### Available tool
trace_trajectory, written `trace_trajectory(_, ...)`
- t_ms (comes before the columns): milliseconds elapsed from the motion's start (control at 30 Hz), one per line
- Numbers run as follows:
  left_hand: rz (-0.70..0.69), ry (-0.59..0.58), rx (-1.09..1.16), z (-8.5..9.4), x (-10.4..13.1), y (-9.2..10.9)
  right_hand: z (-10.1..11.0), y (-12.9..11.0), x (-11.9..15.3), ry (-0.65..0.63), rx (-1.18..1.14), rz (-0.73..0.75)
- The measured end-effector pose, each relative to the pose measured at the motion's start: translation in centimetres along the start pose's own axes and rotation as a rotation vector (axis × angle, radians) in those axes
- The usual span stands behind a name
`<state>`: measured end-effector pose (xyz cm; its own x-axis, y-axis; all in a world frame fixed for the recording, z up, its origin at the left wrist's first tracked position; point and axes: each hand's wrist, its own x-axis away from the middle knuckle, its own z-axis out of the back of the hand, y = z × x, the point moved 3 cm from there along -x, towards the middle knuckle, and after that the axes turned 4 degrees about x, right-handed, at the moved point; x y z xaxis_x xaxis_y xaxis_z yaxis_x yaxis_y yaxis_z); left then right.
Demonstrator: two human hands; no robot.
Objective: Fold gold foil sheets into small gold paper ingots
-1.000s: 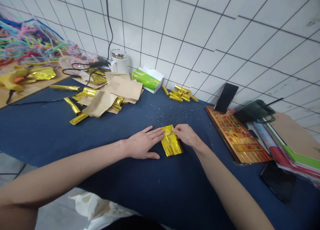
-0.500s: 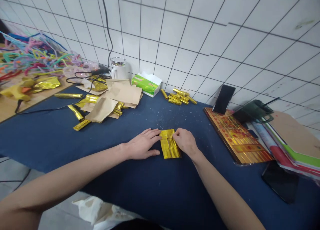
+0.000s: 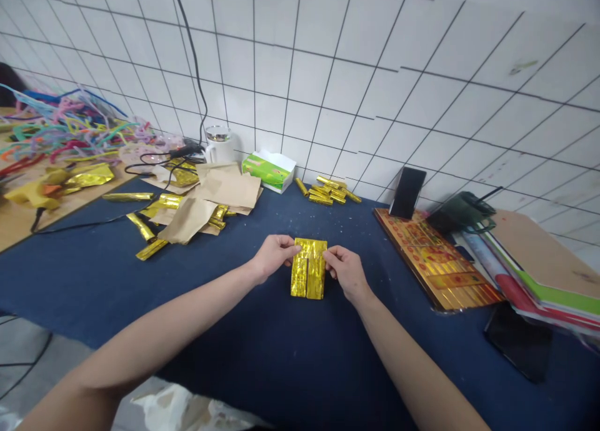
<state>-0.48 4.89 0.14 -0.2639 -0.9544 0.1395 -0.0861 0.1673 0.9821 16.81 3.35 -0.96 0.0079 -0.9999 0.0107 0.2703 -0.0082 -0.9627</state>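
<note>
A folded piece of gold foil paper (image 3: 315,275) is held between my two hands over the dark blue table covering. My left hand (image 3: 275,256) pinches its upper left edge between thumb and fingers. At the right edge, my right hand (image 3: 345,270) grips it the same way. A vertical slit or seam runs up the lower half of the foil from its bottom edge. Beyond my hands, near the wall, lies a small pile of rolled gold foil tubes (image 3: 330,191).
Brown paper sheets (image 3: 229,184) and more gold rolls (image 3: 152,250) lie at left, near a tissue pack (image 3: 268,170), a white mug (image 3: 219,147) and a black cable. On the right are a propped phone (image 3: 407,192), a stack of printed gold paper (image 3: 440,262) and a dark green cup (image 3: 462,212).
My left hand has gone from lying flat to pinching the foil. The foil is turned and raised, showing a different face with a slit. The view has tilted slightly.
</note>
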Motion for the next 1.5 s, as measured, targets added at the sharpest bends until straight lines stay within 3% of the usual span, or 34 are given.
trace_trajectory(167,-0.050,0.098,0.066,-0.1,-0.6,-0.2,-0.2,0.0,0.0,0.018,-0.113,0.021)
trace_trajectory(433,-0.085,0.146,0.089,-0.7,-0.7,-0.6,-0.2,0.5,-0.2,-0.005,-0.277,-0.028)
trace_trajectory(667,-0.114,0.170,-0.003,-0.8,-0.8,-1.3,-0.3,1.4,-0.5,0.119,-0.183,-0.010)
trace_trajectory(800,-0.154,0.223,-0.283,-0.4,-1.3,-1.7,-0.3,1.0,-0.2,0.186,0.029,0.064)
trace_trajectory(900,-0.206,0.247,-0.595,-0.3,-1.2,-1.4,-0.4,0.2,0.5,0.229,0.386,0.142)
trace_trajectory(1000,-0.190,0.220,-0.870,-0.5,-1.0,-1.2,-0.9,-0.2,0.9,0.222,0.748,0.165)
trace_trajectory(1100,-0.180,0.162,-1.091,-0.9,-0.7,-1.0,-1.5,-0.3,1.1,0.199,0.946,0.222)
trace_trajectory(1367,-0.194,0.109,-1.338,-1.5,-0.3,-0.9,-2.2,-0.5,1.4,0.092,1.278,0.242)
trace_trajectory(1500,-0.209,0.105,-1.400,-1.4,-0.3,-1.1,-2.1,-0.8,1.6,0.114,1.350,0.276)
